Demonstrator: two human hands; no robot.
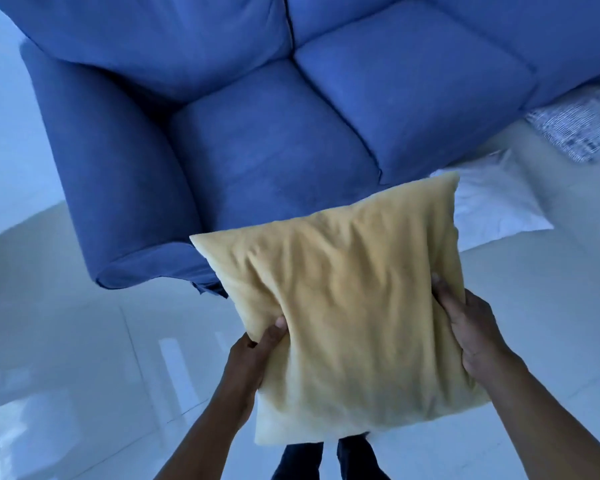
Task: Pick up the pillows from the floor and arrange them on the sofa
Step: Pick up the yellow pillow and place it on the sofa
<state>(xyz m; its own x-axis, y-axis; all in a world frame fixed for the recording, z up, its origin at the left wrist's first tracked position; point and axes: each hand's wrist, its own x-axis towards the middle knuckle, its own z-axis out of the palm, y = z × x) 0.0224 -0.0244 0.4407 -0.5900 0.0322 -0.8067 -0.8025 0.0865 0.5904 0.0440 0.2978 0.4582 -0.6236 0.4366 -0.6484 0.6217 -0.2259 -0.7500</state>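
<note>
A soft yellow pillow [340,306] hangs in the air in front of the blue sofa [274,143], just short of its front edge. My left hand [253,355] grips the pillow's left edge and my right hand [471,327] grips its right edge. The sofa's seat cushions carry no pillows in view. A white pillow [492,199] lies on the floor to the right, partly hidden behind the yellow one. Farther right lies a grey-and-white patterned pillow [579,123] on the floor beside the sofa.
The floor [66,341] is glossy pale tile. The sofa's left armrest [111,174] juts out toward me. My legs show at the bottom edge, under the pillow.
</note>
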